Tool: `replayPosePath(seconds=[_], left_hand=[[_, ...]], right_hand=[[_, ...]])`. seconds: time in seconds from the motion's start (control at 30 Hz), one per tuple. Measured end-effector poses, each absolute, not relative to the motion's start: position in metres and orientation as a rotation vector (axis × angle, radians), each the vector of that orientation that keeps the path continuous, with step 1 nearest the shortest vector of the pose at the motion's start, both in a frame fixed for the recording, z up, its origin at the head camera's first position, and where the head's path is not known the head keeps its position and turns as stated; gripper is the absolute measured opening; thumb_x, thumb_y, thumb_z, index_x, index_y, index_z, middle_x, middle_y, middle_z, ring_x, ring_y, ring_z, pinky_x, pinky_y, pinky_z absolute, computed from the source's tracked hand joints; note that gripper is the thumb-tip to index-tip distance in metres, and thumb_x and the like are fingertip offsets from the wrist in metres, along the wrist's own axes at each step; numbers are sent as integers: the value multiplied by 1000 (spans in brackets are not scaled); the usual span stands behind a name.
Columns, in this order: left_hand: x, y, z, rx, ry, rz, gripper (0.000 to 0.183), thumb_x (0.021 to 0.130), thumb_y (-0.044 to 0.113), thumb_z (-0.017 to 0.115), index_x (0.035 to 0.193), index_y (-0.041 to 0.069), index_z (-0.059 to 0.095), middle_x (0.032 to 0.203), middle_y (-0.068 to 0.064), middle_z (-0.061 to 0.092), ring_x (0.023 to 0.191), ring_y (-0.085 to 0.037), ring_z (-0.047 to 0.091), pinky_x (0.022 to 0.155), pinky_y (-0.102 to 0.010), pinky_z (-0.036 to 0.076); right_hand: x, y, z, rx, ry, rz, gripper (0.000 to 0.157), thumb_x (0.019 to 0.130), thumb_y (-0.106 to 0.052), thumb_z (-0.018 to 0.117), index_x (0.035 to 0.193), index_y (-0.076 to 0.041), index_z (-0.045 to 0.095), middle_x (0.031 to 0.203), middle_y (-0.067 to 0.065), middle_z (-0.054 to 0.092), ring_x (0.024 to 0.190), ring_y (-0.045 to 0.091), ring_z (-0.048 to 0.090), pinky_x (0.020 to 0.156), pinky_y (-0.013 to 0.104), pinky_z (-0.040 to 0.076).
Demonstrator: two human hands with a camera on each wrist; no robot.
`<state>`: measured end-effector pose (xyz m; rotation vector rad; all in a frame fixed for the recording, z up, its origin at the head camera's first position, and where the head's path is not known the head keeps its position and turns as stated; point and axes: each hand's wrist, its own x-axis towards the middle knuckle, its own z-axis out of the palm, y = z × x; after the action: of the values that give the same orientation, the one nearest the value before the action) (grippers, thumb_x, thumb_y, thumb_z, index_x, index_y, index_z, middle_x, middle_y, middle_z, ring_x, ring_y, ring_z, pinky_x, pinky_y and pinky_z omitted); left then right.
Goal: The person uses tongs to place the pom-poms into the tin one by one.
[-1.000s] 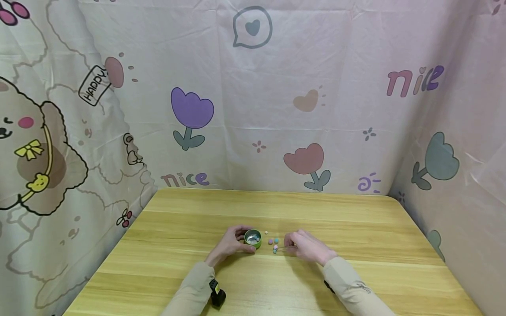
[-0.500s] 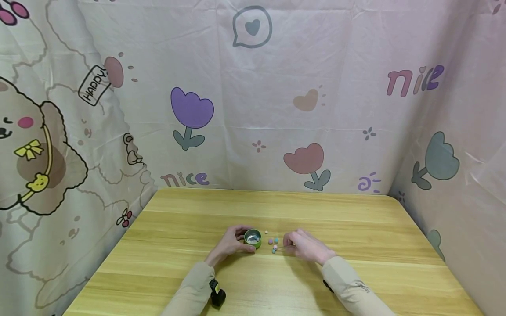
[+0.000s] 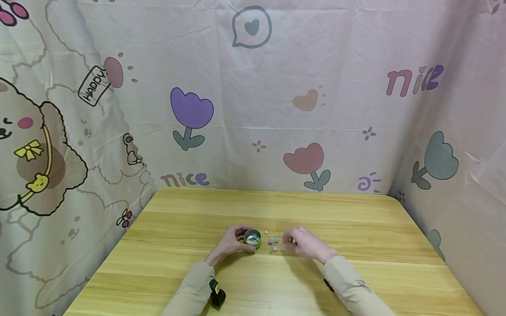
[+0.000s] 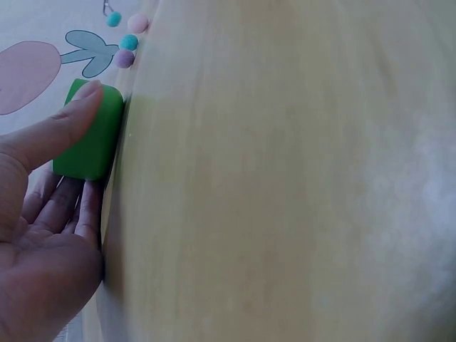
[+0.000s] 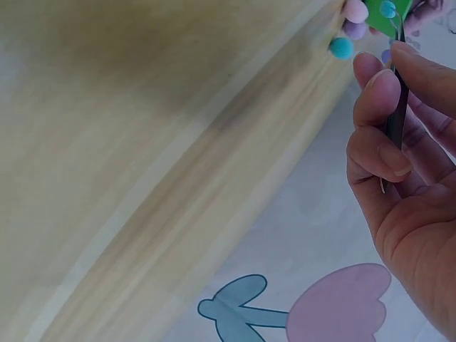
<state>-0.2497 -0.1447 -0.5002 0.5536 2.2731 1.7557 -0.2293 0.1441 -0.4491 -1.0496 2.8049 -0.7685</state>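
Note:
In the head view my left hand holds a small green tin, thumb and fingers on either side of its wall; one or more little balls lie inside. The tin stands upright on the table. My right hand pinches dark tweezers between thumb and fingers. At their tips is a small teal pom-pom, raised above the tabletop in the left wrist view. Close by on the wood lie a pink pom-pom, a larger teal pom-pom and a purple pom-pom.
A tiny pale ball lies farther back, right of the tin. The wooden table ends at a printed cloth backdrop, which also rises along both sides. A black wrist device sits by the left sleeve.
The small teal pom-pom has shifted from the near side of the pink one to its left and up, along with the tweezer tips. My left hand and the tin stay put.

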Motion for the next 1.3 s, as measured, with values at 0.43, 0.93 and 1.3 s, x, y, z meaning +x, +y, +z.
replayPosePath(seconds=[0.43,0.93,1.3], left_hand=[[-250,-144,-500,553,2282,1749,64,77,1,85,132,-9,55,129,-29,61,118,-38,60,105,-50,50],[-251,-145,-501,544,2286,1747,64,76,2,86,131,-8,56,129,-28,62,119,-37,60,106,-50,50],[-250,-144,-500,542,2276,1752,64,76,0,85,132,-9,56,130,-28,61,120,-38,60,106,-50,50]], right_hand=[[-231,138,-437,-963,2813,-805,6,92,-7,68,97,-8,72,87,-4,71,75,2,57,67,20,52],[-238,124,-425,-949,2840,-772,8,93,-8,69,100,-8,72,88,-4,70,78,5,60,69,23,53],[-250,114,-431,-975,2837,-763,7,93,-7,68,99,-8,72,87,-5,69,77,6,58,68,23,50]])
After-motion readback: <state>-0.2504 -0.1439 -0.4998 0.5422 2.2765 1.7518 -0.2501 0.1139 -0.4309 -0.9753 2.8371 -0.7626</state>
